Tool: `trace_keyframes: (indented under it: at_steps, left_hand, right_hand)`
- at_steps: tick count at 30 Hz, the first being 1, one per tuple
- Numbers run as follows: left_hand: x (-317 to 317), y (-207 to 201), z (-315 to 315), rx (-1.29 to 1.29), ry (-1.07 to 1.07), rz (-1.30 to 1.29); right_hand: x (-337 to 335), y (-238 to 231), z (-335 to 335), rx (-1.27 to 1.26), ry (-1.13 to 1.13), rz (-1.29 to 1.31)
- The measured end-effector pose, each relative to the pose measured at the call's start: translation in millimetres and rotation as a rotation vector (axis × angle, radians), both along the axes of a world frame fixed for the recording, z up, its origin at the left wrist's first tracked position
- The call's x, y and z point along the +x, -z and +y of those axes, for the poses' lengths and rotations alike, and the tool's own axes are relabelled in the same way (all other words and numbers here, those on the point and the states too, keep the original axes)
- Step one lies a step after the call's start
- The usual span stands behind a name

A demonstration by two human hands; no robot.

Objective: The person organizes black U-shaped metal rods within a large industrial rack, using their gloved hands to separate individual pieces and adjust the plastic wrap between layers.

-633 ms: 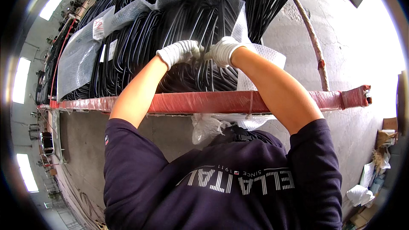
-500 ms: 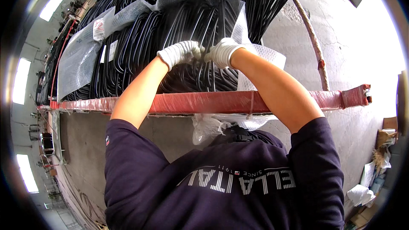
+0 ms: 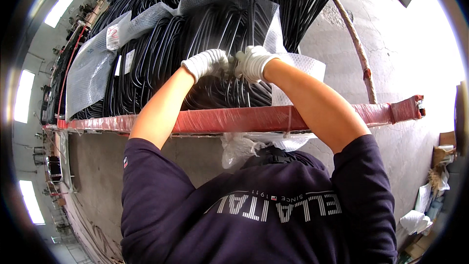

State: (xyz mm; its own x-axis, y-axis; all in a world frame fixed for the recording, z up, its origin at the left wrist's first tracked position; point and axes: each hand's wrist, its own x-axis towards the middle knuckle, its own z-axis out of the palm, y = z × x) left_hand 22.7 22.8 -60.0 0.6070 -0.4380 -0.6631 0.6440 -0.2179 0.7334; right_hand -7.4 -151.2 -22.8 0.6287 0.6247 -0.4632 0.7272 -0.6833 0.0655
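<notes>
Both my hands wear white knit gloves and meet over a dense row of bent black tubes (image 3: 156, 51). My left hand (image 3: 207, 63) is closed, its fingers curled in toward the other hand. Close beside it, my right hand (image 3: 255, 63) is also closed, thumb and fingers pinched together. Whatever lies between the fingertips is too small or hidden to make out. Clear bubble wrap (image 3: 88, 85) covers the left end of the row and runs along its top. Another piece of bubble wrap (image 3: 308, 66) hangs by my right wrist.
A red bar wrapped in film (image 3: 229, 120) crosses in front of the tubes, beneath my forearms. Crumpled clear plastic (image 3: 237, 149) hangs below it. A rusty pole (image 3: 359, 49) slants at the right. White bags (image 3: 415, 222) and cardboard lie at the far right.
My hands stay together over the same spot, with only small finger and wrist shifts. The view has moved slightly.
</notes>
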Motion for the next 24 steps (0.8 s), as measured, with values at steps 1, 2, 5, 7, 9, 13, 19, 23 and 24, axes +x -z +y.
trace_keyframes:
  at_steps: [1,2,5,7,9,13,19,23,24]
  left_hand:
    - [0.3,0.5,1.6,-0.026,0.004,0.008]
    - [-1.1,-1.0,2.3,-0.051,0.007,0.017]
    - [1.4,9.4,4.9,0.030,-0.118,-0.022]
    - [3.9,12.1,7.4,-0.009,-0.126,0.022]
    - [-2.0,0.8,-2.6,-0.029,-0.121,0.054]
    - [-10.4,-5.9,-10.4,0.135,-0.074,-0.067]
    - [-5.6,-8.5,-12.7,0.202,0.074,-0.121]
    - [-7.4,-2.5,-13.9,0.108,-0.110,-0.039]
    - [-9.7,-5.1,-17.4,0.071,-0.175,-0.014]
  right_hand:
    - [-1.4,-1.6,0.1,0.049,0.055,0.003]
    - [-4.5,-1.6,0.1,0.021,-0.038,-0.092]
    - [-9.1,0.4,-1.2,-0.023,-0.226,-0.259]
    - [-5.0,6.9,-1.1,0.001,-0.233,-0.212]
    - [-2.2,9.3,-3.1,-0.008,-0.247,-0.207]
    - [1.2,3.5,-4.2,-0.012,-0.264,-0.145]
    - [20.2,17.7,-5.7,0.171,-0.175,-0.103]
    - [16.6,-1.2,-10.1,0.370,-0.021,-0.099]
    - [12.7,-12.2,-12.4,0.444,0.065,-0.094]
